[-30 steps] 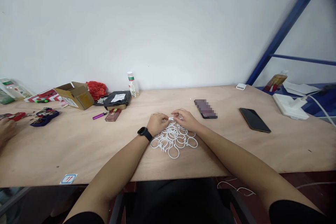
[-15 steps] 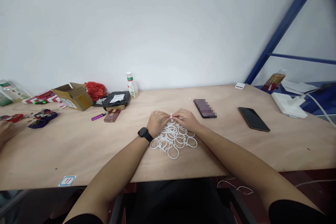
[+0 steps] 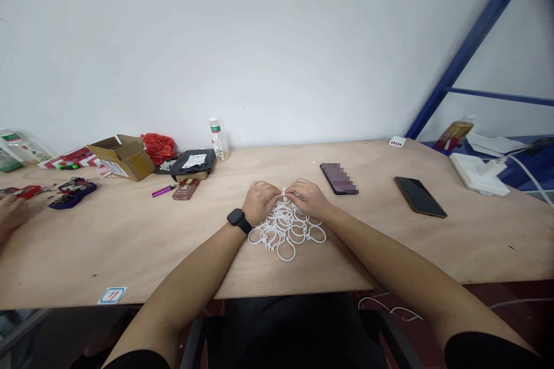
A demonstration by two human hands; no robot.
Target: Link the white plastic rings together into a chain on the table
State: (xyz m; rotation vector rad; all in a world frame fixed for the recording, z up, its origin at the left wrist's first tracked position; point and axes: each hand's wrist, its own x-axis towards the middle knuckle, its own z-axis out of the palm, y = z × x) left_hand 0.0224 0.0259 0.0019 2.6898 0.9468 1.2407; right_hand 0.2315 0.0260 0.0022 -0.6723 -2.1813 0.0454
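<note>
My left hand (image 3: 261, 202) and my right hand (image 3: 308, 198) meet over the far edge of a pile of white plastic rings (image 3: 283, 220). Between their fingertips is one white ring (image 3: 284, 191), pinched from both sides; its small upper part shows while the fingers cover much of the rest. The loose rings look like curtain rings, each with a small eyelet or clasp. They overlap on the wooden table (image 3: 225, 199), and one ring (image 3: 286, 250) lies nearest to me. A black watch sits on my left wrist.
Two phones (image 3: 340, 179) (image 3: 419, 196) lie to the right, near a white power strip (image 3: 478, 174). On the left are a maroon box (image 3: 186, 189), a purple lighter (image 3: 163, 191), a black parcel (image 3: 193, 164), a bottle (image 3: 219, 139) and an open carton (image 3: 123, 158). Another person's hand (image 3: 12, 214) shows far left.
The view has shifted very slightly. Both hands keep their pinch on the ring in the same place, and the pile looks unchanged.
</note>
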